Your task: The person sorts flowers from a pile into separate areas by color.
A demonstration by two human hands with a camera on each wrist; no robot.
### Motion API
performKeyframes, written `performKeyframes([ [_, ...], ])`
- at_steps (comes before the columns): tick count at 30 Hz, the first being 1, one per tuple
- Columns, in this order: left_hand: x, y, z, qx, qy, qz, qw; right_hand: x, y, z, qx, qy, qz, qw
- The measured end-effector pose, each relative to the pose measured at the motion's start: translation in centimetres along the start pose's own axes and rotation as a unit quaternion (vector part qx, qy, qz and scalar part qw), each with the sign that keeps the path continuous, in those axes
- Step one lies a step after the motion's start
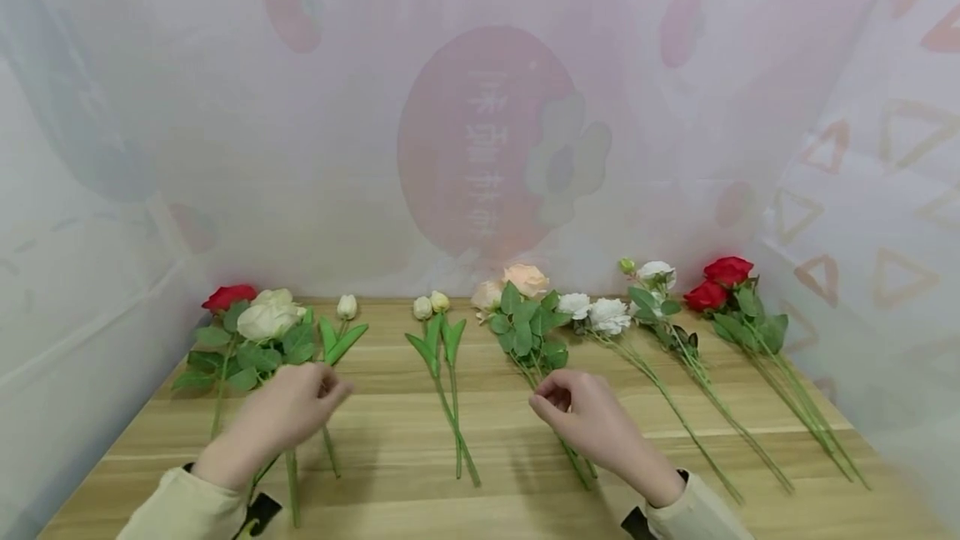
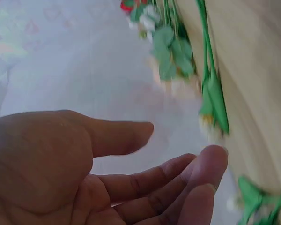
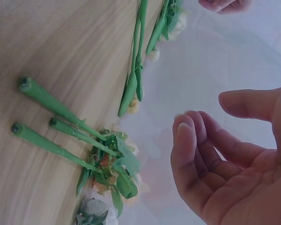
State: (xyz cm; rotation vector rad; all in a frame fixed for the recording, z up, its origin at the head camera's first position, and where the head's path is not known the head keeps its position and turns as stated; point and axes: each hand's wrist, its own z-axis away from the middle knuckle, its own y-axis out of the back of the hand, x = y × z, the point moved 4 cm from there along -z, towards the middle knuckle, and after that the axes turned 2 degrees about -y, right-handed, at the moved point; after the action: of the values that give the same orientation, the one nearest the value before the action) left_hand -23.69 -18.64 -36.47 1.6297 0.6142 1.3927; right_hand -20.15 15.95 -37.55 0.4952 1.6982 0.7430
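Both hands hover over a wooden table and hold nothing. My left hand (image 1: pixel 288 402), fingers loosely bent with thumb and fingertips apart, is above the stems of a cream rose (image 1: pixel 270 315) and a single white tulip (image 1: pixel 347 307). My right hand (image 1: pixel 588 419) has its thumb apart from the bent fingers too. It hangs over the stems of the peach roses (image 1: pixel 527 280), whose cut stem ends (image 3: pixel 42 93) show in the right wrist view. Between the hands lie two pale tulips (image 1: pixel 431 304) with crossed stems.
A red rose (image 1: pixel 229 298) lies at the far left. Right of the peach roses are white flowers (image 1: pixel 609 317), another white spray (image 1: pixel 656 275) with a green bud, and red roses (image 1: pixel 727 272). Printed cloth (image 1: pixel 337 148) walls the table (image 1: pixel 405 515) at the back and sides.
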Motion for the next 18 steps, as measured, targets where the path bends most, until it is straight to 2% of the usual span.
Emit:
performKeyframes([
  [3, -1.7, 1.6, -0.3, 0.016, 0.016, -0.016, 0.9996, 0.1, 0.0, 0.0, -0.001, 0.002, -0.003, 1.0000],
  [6, -3.3, 2.2, -0.7, 0.016, 0.030, -0.022, 0.9992, 0.2, 0.1, 0.1, -0.001, 0.000, -0.005, 1.0000],
  [11, -5.3, 1.1, -1.6, -0.012, 0.056, -0.032, 0.9978, 0.2, 0.3, 0.1, -0.005, 0.002, -0.004, 1.0000],
  [16, -6.3, -0.1, -1.9, -0.028, 0.075, -0.057, 0.9951, 0.1, 0.1, 0.1, -0.010, 0.008, -0.002, 0.9999],
  [18, -6.6, -0.5, -2.0, -0.029, 0.074, -0.068, 0.9945, 0.0, -0.1, 0.0, -0.013, 0.010, -0.003, 0.9999],
])
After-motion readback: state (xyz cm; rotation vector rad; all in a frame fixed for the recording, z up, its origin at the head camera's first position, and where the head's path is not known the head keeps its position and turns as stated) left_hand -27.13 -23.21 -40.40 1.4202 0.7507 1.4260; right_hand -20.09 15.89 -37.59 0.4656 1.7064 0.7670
